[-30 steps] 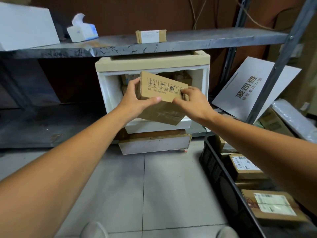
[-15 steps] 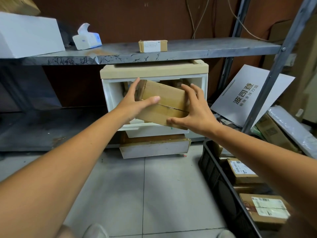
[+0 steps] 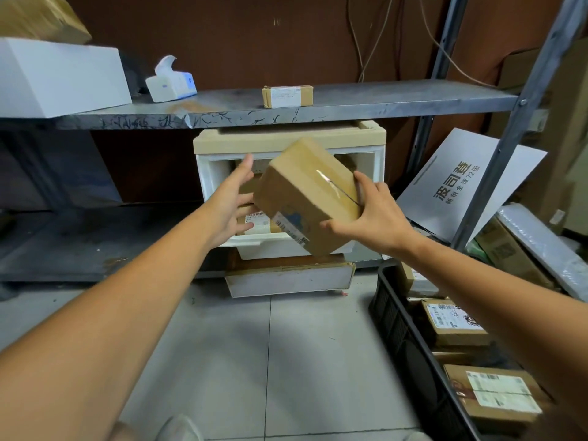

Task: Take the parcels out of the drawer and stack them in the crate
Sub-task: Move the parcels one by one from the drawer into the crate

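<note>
- The parcel point(image 3: 307, 194) is a plain cardboard box, tilted in the air in front of the open drawer point(image 3: 289, 186), with one corner pointing down and a shipping label on its lower face.
- The right hand point(image 3: 375, 214) holds it: the fingers point(image 3: 361, 181) lie over the taped top edge and the thumb presses the lower right side, so the hand is closed on the box.
- The left hand point(image 3: 234, 202) is spread open just beside the box's left face. I cannot tell whether it touches the card; it grips nothing.
- Handling, as a judgement: one hand seems to carry it, so it is likely light. The walls look stiff and flat, with crisp edges. The strip of glossy tape along the top seam could be slick; bare card gives a better grip. Opposite faces near the middle are the safest hold, with the second hand under the low corner.
- More parcels remain inside the drawer, one with a white label showing behind the left hand.
- The drawer unit is white plastic with a beige top, and sits under a scuffed grey metal shelf point(image 3: 350, 103).
- The crate point(image 3: 401, 329) is black slatted plastic on the tiled floor point(image 3: 254, 361) at the lower right. It holds several labelled brown boxes laid flat.
- The move to the crate is not yet done. Free room in it is hard to judge, as the right arm hides part of it.
</note>
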